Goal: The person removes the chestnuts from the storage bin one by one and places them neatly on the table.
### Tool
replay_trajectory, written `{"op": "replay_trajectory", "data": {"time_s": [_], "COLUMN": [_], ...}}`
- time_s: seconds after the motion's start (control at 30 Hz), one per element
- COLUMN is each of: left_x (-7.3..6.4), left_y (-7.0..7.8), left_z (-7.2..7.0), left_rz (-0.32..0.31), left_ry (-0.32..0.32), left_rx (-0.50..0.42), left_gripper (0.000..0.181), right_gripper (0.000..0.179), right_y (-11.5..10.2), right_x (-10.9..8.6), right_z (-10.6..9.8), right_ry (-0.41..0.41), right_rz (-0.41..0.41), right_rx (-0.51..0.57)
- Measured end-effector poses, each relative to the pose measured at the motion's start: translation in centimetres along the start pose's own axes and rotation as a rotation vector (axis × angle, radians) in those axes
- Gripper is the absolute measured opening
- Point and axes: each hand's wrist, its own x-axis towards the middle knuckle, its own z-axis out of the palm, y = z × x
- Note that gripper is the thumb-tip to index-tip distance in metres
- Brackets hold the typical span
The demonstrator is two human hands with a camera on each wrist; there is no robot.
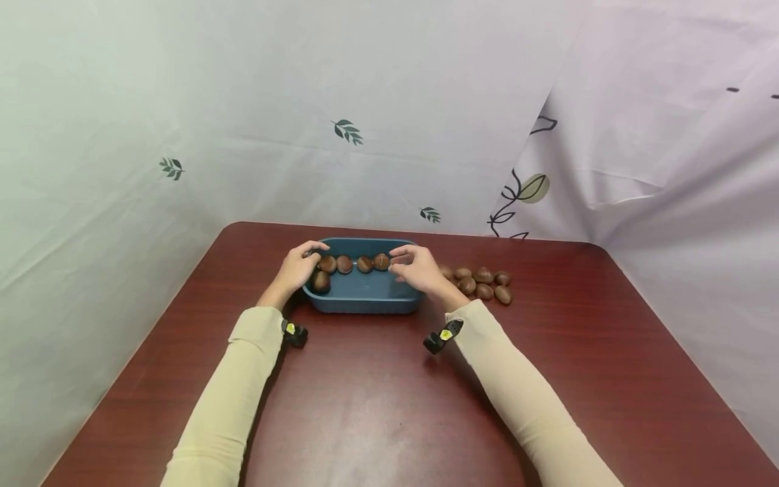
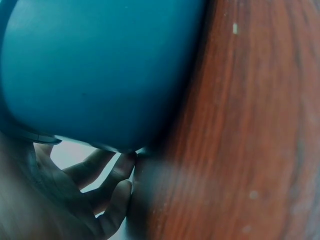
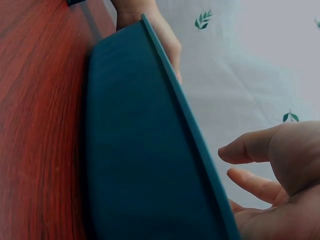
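A blue rectangular tray (image 1: 365, 306) stands near the back of the table, with several brown chestnuts (image 1: 344, 264) inside. Most of them line up along its far side; another chestnut (image 1: 321, 282) lies nearer the front left corner. My left hand (image 1: 295, 270) grips the tray's left end, its thumb at the rim and its fingers (image 2: 102, 187) bent along the outside of the wall. Over the right end is my right hand (image 1: 422, 270), thumb and fingers parted beside the rightmost chestnut (image 1: 381, 262). Nothing shows between those fingertips in the right wrist view.
To the right of the tray, a loose group of several more chestnuts (image 1: 483, 291) lies on the dark red table (image 1: 377, 406), partly behind my right hand. A pale leaf-printed cloth (image 1: 274, 182) hangs behind the table's back edge.
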Motion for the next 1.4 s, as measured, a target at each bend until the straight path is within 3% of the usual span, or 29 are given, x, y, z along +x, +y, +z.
{"op": "replay_trajectory", "data": {"time_s": [0.37, 0.53, 0.7, 0.93, 1.1, 1.4], "left_x": [0.0, 0.0, 0.0, 0.2, 0.3, 0.2], "left_y": [0.0, 0.0, -0.1, 0.0, -0.1, -0.1], "left_z": [0.0, 0.1, 0.2, 0.0, 0.0, 0.1], "left_rz": [-0.003, -0.001, -0.002, -0.004, 0.0, -0.006], "left_ry": [-0.008, -0.013, -0.018, -0.007, -0.002, -0.002], "left_rx": [-0.003, -0.003, -0.007, 0.0, 0.016, 0.019], "left_gripper": [0.035, 0.036, 0.036, 0.036, 0.037, 0.038], "right_gripper": [0.035, 0.043, 0.055, 0.058, 0.058, 0.046], "right_y": [0.5, 0.7, 1.0, 1.3, 1.2, 1.5], "right_x": [1.2, 1.8, 2.6, 3.7, 4.0, 4.2], "right_z": [1.0, 1.3, 1.6, 1.9, 2.3, 2.6], "right_ry": [0.023, 0.037, 0.011, -0.028, -0.04, -0.003], "right_rz": [0.05, 0.119, 0.188, 0.252, 0.25, 0.24], "right_rx": [-0.02, -0.043, -0.021, 0.034, 0.034, -0.072]}}
